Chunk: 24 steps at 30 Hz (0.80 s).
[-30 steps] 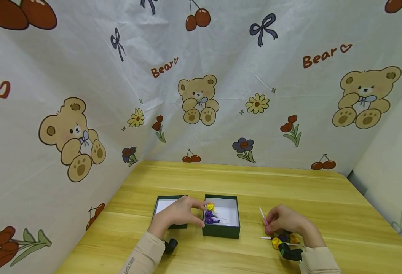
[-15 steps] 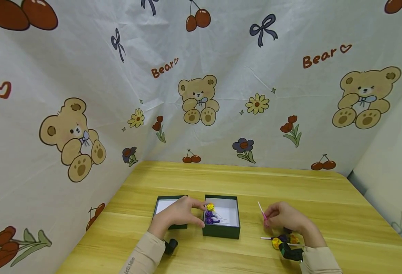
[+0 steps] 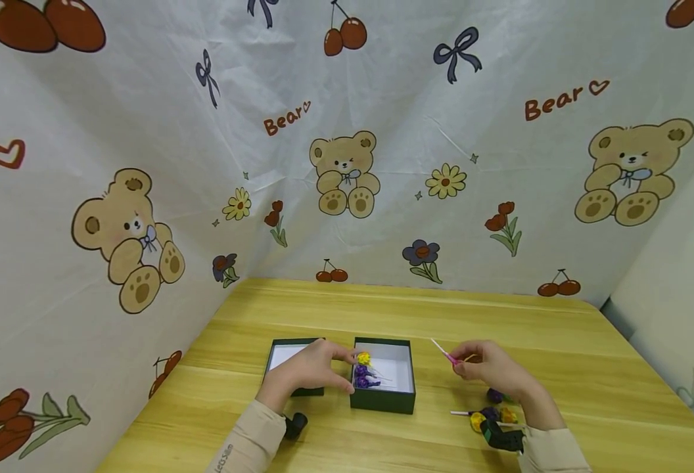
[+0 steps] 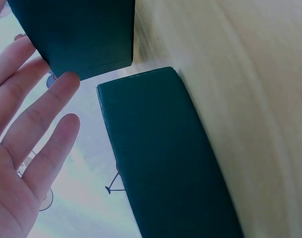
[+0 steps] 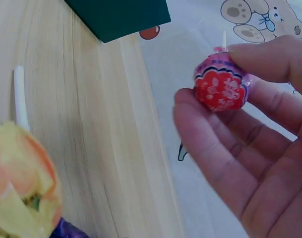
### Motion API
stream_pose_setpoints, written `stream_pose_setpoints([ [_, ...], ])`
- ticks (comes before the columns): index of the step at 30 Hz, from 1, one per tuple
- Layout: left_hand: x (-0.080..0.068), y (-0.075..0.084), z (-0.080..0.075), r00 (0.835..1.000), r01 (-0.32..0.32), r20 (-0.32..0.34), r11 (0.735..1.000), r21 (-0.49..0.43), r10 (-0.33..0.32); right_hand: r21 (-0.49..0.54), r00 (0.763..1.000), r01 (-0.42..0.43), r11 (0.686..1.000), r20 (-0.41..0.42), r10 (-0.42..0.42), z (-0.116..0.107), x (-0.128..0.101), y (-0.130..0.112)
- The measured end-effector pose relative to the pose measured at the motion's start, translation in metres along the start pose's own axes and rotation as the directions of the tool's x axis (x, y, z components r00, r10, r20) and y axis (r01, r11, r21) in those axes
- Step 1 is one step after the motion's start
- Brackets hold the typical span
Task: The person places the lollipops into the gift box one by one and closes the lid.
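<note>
A dark green box (image 3: 382, 398) with a white inside stands open on the wooden table (image 3: 501, 315). A yellow lollipop (image 3: 363, 358) and purple lollipops (image 3: 363, 378) lie along its left side. My left hand (image 3: 341, 371) rests at the box's left wall with straight fingers (image 4: 51, 99) and holds nothing. To the right of the box, my right hand (image 3: 459, 366) is raised above the table. It pinches a red-wrapped lollipop (image 5: 220, 89) by its head, and the pink stick (image 3: 441, 351) points towards the box.
The box lid (image 3: 282, 355) lies upside down left of the box, partly under my left hand. Several loose lollipops (image 3: 491, 410), one yellow-orange (image 5: 22, 198), lie near the table's front right. Printed cloth walls close in the table's back and left.
My right hand has lifted the red lollipop off the loose pile and carried it up and left, towards the box. The left hand has stayed put.
</note>
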State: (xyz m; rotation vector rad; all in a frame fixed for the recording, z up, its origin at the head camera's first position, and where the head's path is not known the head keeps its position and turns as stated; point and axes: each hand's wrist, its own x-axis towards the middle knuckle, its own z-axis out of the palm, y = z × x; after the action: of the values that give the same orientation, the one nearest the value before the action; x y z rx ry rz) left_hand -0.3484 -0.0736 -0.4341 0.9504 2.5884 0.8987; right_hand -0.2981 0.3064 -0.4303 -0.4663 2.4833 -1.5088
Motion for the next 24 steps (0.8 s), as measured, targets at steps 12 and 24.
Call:
stream_pose_setpoints([
  [12, -0.003, -0.001, -0.002, 1.000, 0.001, -0.003, 1.000, -0.008, -0.001, -0.013, 0.992, 0.063, 0.998, -0.112, -0.064, 0.005, 0.001, -0.015],
  [24, -0.001, 0.002, -0.001, 1.000, 0.003, 0.000, 1.000, -0.008, -0.003, -0.022, 0.973, 0.080, 0.997, -0.214, -0.083, 0.012, 0.002, -0.023],
])
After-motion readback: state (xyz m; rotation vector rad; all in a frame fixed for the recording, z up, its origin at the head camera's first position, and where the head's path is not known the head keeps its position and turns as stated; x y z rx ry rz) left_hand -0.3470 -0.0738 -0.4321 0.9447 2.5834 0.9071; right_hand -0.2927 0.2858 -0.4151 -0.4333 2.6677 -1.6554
